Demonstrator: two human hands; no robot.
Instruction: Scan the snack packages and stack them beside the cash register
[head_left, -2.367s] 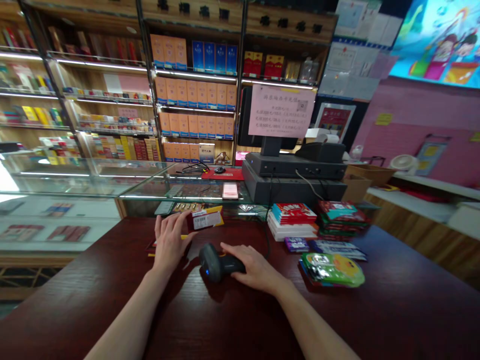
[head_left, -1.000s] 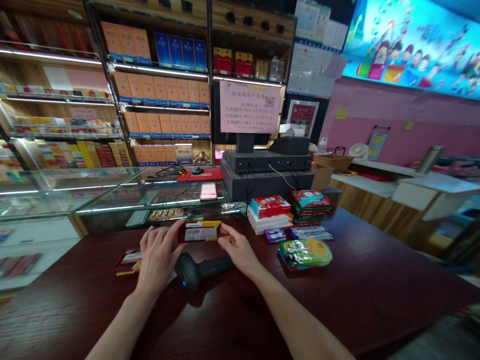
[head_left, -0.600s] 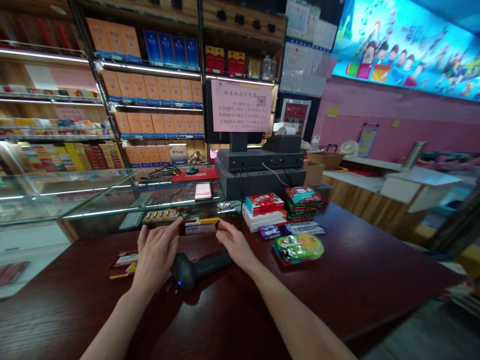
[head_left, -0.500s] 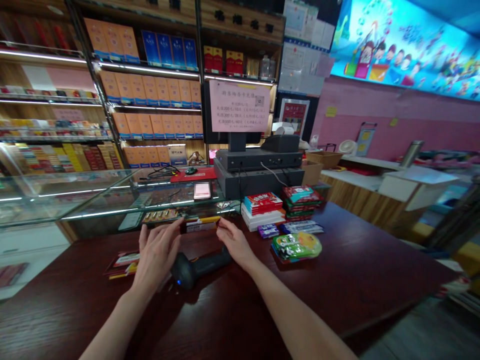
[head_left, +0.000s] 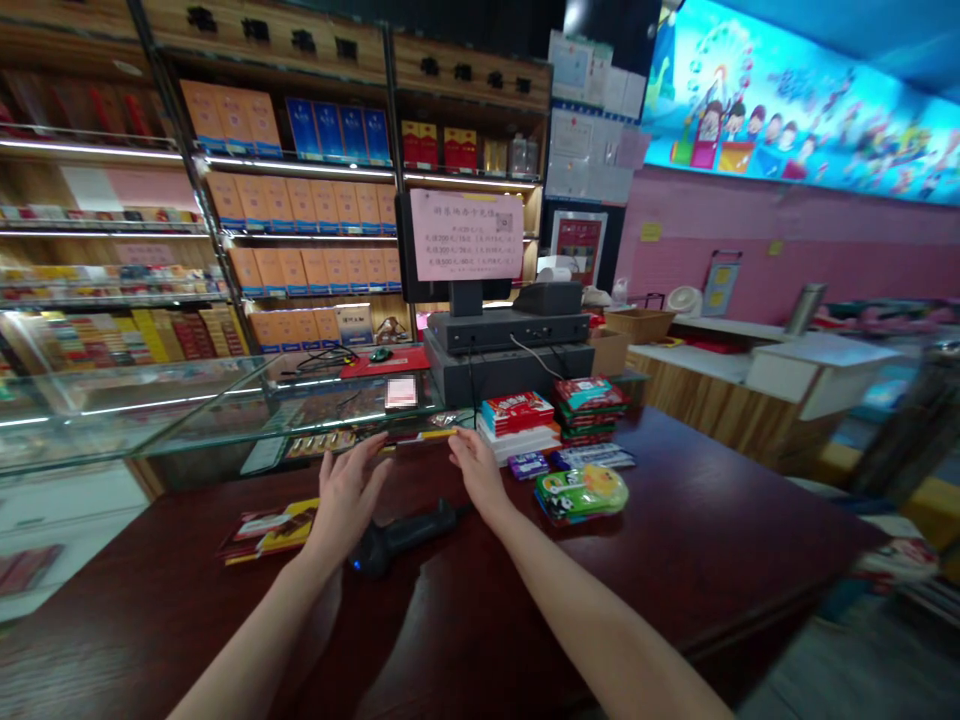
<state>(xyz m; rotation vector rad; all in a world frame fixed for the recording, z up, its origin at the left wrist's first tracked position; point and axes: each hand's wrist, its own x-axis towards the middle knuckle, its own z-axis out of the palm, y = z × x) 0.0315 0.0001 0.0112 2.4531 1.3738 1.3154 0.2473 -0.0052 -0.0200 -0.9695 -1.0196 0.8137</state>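
My left hand (head_left: 349, 490) and my right hand (head_left: 472, 468) reach forward over a dark wooden counter (head_left: 712, 540), fingers spread. Between their fingertips a flat red-and-yellow packet (head_left: 421, 436) lies at the counter's far edge, against the glass case. The fingertips are at its two ends; I cannot tell whether they touch it. A black barcode scanner (head_left: 397, 535) lies on the counter just under my left hand, its blue light on.
Flat red-and-yellow packets (head_left: 262, 525) lie to the left. Stacked packs (head_left: 517, 415), a second stack (head_left: 589, 400) and a green snack bag (head_left: 581, 490) sit to the right. Behind stand the cash register (head_left: 510, 345), a glass display case (head_left: 187, 400) and stocked shelves.
My right hand left the scanner and joined the left on the packet. Both hands carried the packet forward and lowered it flat at the counter's far edge. The view shifted right.
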